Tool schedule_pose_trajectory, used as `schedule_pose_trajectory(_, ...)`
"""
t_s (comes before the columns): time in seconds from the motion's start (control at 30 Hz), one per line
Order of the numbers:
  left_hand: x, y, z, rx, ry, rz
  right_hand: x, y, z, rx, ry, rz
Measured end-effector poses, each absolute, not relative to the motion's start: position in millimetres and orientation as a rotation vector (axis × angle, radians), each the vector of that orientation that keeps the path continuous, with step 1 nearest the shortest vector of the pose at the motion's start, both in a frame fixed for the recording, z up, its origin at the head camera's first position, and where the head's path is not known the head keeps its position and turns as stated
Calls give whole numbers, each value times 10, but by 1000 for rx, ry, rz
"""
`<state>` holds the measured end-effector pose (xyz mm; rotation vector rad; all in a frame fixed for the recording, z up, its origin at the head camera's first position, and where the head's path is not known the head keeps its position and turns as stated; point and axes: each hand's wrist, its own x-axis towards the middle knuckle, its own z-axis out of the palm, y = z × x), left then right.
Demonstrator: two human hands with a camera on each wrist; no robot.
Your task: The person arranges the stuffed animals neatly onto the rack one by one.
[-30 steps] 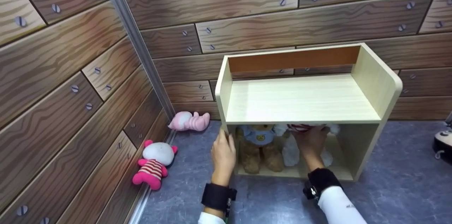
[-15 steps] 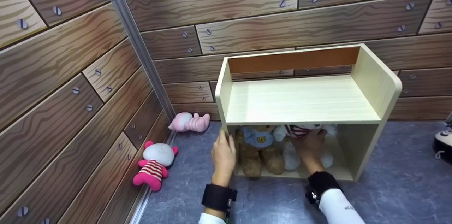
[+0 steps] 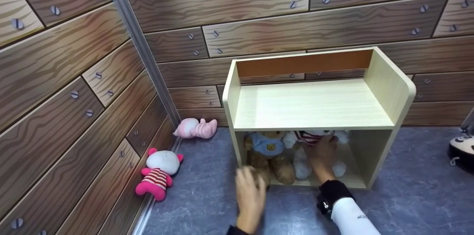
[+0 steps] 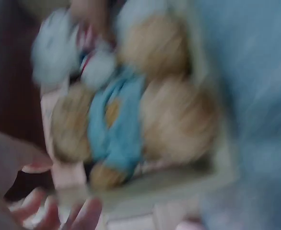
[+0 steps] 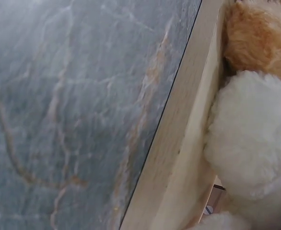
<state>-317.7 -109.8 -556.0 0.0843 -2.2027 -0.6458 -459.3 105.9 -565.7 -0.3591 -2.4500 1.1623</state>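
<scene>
In the lower compartment of a pale wooden shelf (image 3: 314, 103), a brown teddy bear (image 3: 272, 157) in a light blue shirt sits on the left. Beside it is a white plush toy (image 3: 301, 166) in a red-and-white striped top, partly hidden by my right hand. My right hand (image 3: 323, 156) holds this white toy at its front; its fingertips are hard to see. My left hand (image 3: 251, 196) is in front of the shelf's lower left corner, near the bear's foot, fingers spread and holding nothing. The left wrist view is blurred but shows the bear (image 4: 116, 115) close to the left fingers.
A pink-and-white plush toy (image 3: 196, 128) lies on the floor by the wall corner. Closer in, a plush toy in a striped top (image 3: 155, 177) leans against the left wall. A black-and-white object (image 3: 463, 151) is at the right edge. The shelf's upper board is bare.
My left hand has left the shelf's left side panel and moved down and right toward the bear. My right hand stays at the white toy, whose striped top shows more than a second ago.
</scene>
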Motion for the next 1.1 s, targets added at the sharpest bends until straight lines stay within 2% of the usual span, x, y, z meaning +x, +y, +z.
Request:
schedule_pose_trajectory(0.13, -3109, -1008, -5719, -32, -2543, -712, -4636, 1008, -5614, -356, -2455, 1158)
schedule_pose_trajectory(0.33, -3214, -1059, -5767, 24, -2861, -910, -4648, 898, -5644, -324, -2459, 1202)
schedule_pose_trajectory(0.73, -3372, -1123, -5879, -105, -2785, -863, -4686, 744, -5676, -300, -2263, 1289)
schedule_pose_trajectory(1.1, -3427, -1068, -5902, -163, -2802, -891, -4722, 893, -5837, -275, -2339, 1136)
